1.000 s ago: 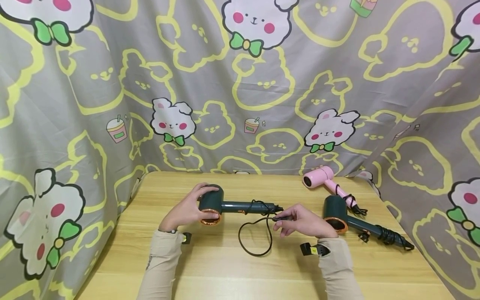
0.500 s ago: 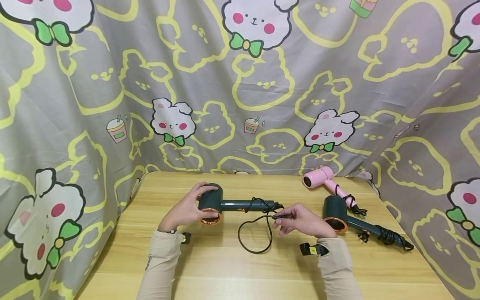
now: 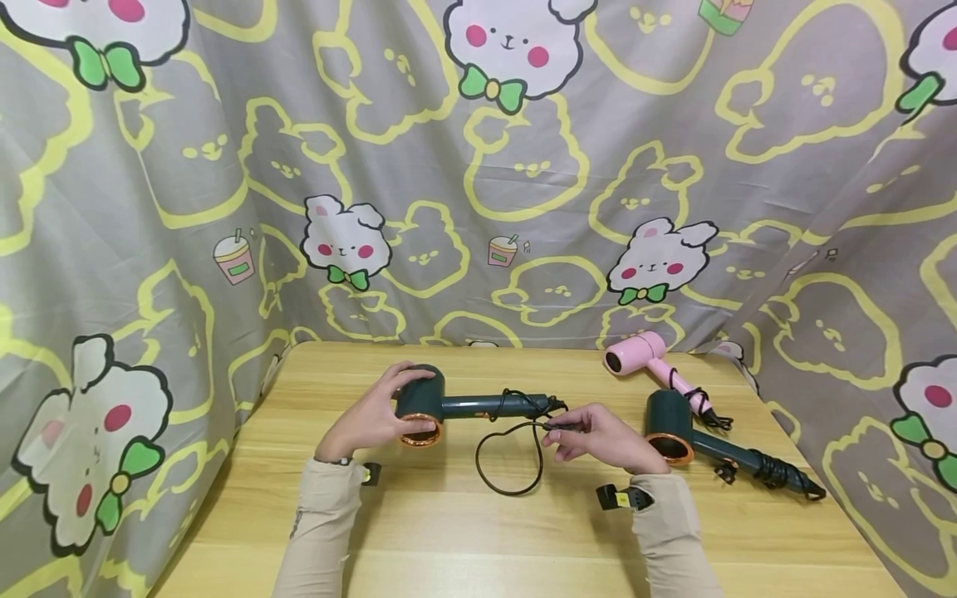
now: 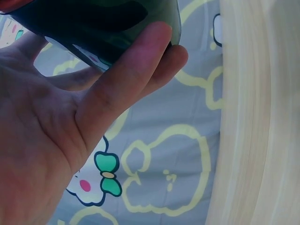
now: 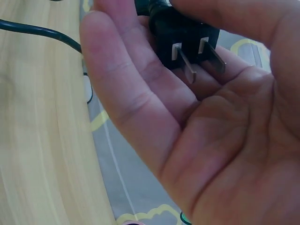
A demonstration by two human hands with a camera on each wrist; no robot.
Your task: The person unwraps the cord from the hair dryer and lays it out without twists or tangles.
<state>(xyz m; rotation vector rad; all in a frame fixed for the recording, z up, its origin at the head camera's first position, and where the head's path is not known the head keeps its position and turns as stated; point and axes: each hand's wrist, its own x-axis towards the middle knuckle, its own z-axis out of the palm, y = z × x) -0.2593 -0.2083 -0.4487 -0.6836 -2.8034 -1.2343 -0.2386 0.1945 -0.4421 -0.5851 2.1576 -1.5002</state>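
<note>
My left hand (image 3: 371, 419) grips the barrel of a dark green hair dryer (image 3: 421, 399), thumb on the near side and fingers over the far side. Its handle points right, with a turn of black cord (image 3: 510, 493) around it and a loose loop hanging below. In the left wrist view the thumb lies along the dark barrel (image 4: 110, 28). The cord's far end is a black two-pin plug (image 5: 187, 42), which my right hand (image 3: 601, 438) pinches between thumb and fingers. Its two flat prongs face the palm in the right wrist view.
A second dark green hair dryer (image 3: 668, 415) with its cord wound on the handle lies right of my right hand. Behind it is a pink hair dryer (image 3: 635, 354), cord wrapped too. A patterned curtain (image 3: 523, 183) encloses the wooden table (image 3: 463, 556) at the back and sides.
The right hand has risen very slightly with the plug, and the cord loop has shifted up a little. The left hand keeps its grip on the dryer, almost still.
</note>
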